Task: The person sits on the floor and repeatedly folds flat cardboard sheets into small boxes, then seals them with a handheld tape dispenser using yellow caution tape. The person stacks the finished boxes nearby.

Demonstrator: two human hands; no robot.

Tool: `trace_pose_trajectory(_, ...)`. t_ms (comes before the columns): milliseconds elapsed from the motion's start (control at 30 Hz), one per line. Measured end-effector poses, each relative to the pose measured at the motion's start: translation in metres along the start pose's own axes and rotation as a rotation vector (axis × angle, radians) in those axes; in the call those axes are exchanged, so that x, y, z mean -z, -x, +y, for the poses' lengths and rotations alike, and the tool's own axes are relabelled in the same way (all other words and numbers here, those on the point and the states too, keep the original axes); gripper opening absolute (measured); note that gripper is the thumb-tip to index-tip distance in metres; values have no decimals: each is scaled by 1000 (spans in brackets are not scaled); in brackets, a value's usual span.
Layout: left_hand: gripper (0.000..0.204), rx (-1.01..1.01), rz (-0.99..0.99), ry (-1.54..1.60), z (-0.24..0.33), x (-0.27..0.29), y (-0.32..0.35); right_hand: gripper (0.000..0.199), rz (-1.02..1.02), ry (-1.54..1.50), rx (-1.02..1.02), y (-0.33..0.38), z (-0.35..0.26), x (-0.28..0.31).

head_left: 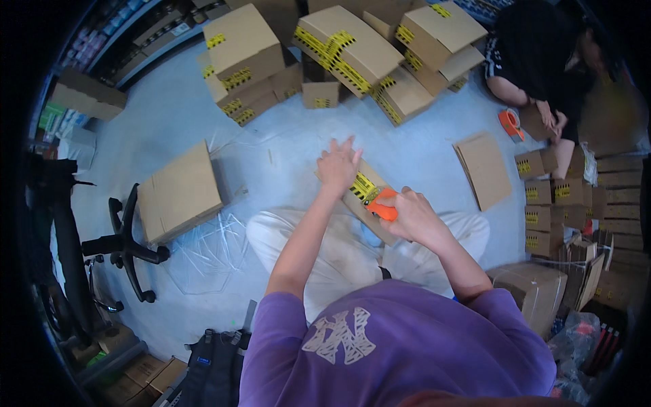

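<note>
Two hands work on one small cardboard box (363, 197) that sits across my knees, above the pale trousers. My left hand (338, 165) lies flat on the box's far end, fingers spread, pressing it down and gripping nothing. My right hand (415, 217) is closed around an orange tape dispenser (382, 203), which touches the box top just beside a strip of yellow tape with black marks (363, 185). The hands are a little apart, one at each end of the box.

Ahead of me on the pale blue floor (169, 115) a heap of brown cardboard boxes (339, 54) is piled at odd angles, each banded with the same yellow and black tape along its seams. To my left a larger plain carton (180, 193) lies beside crumpled clear plastic film (203, 254) and the black base of an office chair (129, 247). To my right a flat piece of cardboard (483, 169) lies on the floor, and beyond it small taped boxes (542, 197) stand in a neat stack, yellow labels facing me.

At the upper right another person in dark clothes (536, 47) crouches, hands on a small box, with a second orange tape dispenser (510, 123) near them. Matte corrugated board is everywhere.
</note>
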State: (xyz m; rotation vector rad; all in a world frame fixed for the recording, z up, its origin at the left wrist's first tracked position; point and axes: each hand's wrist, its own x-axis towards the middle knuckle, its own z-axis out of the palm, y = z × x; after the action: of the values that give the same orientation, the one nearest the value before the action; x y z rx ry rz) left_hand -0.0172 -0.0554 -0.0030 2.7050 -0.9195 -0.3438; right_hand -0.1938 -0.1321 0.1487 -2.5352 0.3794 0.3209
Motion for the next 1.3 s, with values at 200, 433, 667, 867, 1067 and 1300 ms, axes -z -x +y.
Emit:
trace_pose_trajectory(200, 57, -9, 163, 31, -6, 6, -8, 44, 104, -44, -89, 102, 40, -22)
trace_pose_trajectory(433, 61, -455, 167, -31, 58, -31, 80, 47, 221, -85, -90, 118, 47, -42)
trace_pose_trajectory(667, 63, -417, 109, -24, 56, -28, 82, 45, 178, -175, -147, 162, 78, -63)
trace_pose_trajectory(867, 73, -583, 6, -7, 66, -10, 110, 38, 227, -164, -96, 96, 90, -80)
trace_pose_trajectory(1067, 52, -483, 390, 161, 58, -82, 129, 22, -283, -553, -134, 65, 101, -25)
trace_pose_trajectory(1300, 53, -956, 71, -100, -41, -34, 93, 60, 167, -652, -77, 56, 175, -22)
